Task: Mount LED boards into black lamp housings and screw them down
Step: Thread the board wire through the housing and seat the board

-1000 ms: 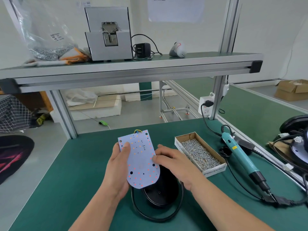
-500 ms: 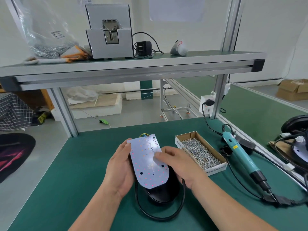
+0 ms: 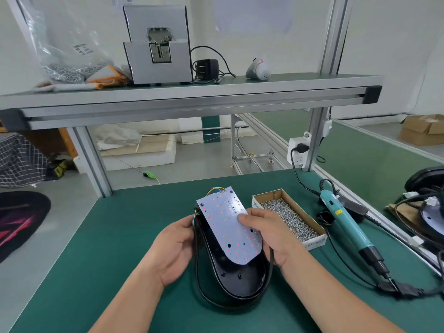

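- The left hand (image 3: 173,251) grips the left rim of the black lamp housing (image 3: 236,282), likely to steady it. The right hand (image 3: 270,236) pinches the LED board (image 3: 225,224) by its right edge, thumb on top.
- The LED board lies tilted over the housing, far end raised and not yet seated, probably so its wires (image 3: 217,189) can tuck underneath.
- The screw box (image 3: 313,243) and electric screwdriver (image 3: 346,227) lie to the right on the surface (image 3: 120,248), seemingly kept handy for fastening.
- Count: one board, one housing in the hands, one box and one screwdriver. The screws are too many to count.
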A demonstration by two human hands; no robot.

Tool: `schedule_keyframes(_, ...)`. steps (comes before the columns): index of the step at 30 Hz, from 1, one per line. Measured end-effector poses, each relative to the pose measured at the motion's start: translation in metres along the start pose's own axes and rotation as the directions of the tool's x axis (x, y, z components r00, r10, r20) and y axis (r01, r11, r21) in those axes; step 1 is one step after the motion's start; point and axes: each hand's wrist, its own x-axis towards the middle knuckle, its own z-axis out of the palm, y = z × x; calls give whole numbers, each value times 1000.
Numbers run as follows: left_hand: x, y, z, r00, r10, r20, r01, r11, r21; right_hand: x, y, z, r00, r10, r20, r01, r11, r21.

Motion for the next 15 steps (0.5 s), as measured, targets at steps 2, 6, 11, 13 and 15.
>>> schedule_keyframes(2, -1, 1, -7, 994, 30, 104, -40, 995, 93, 0, 0, 0, 1000, -12, -2, 12, 1000, 12)
schedule_keyframes(6, -4, 0, -7, 982, 36, 188, -95, 944, 316, 1, 2, 0, 998, -9, -57, 11, 999, 44)
schedule_keyframes(11, -6, -3, 1, 976, 172, 134, -218, 741, 635, -2, 6, 4, 999, -5, -46, 6, 1000, 26)
schedule_keyframes(13, -6, -3, 3, 978, 186, 95, -199, 696, 690, -4, 6, 5, 1000, 5, -25, -4, 1000, 24)
schedule_keyframes(15, -6, -2, 4, 983, 173, 53, -156, 663, 732, -5, 5, 6, 1000, 14, -11, -13, 999, 39)
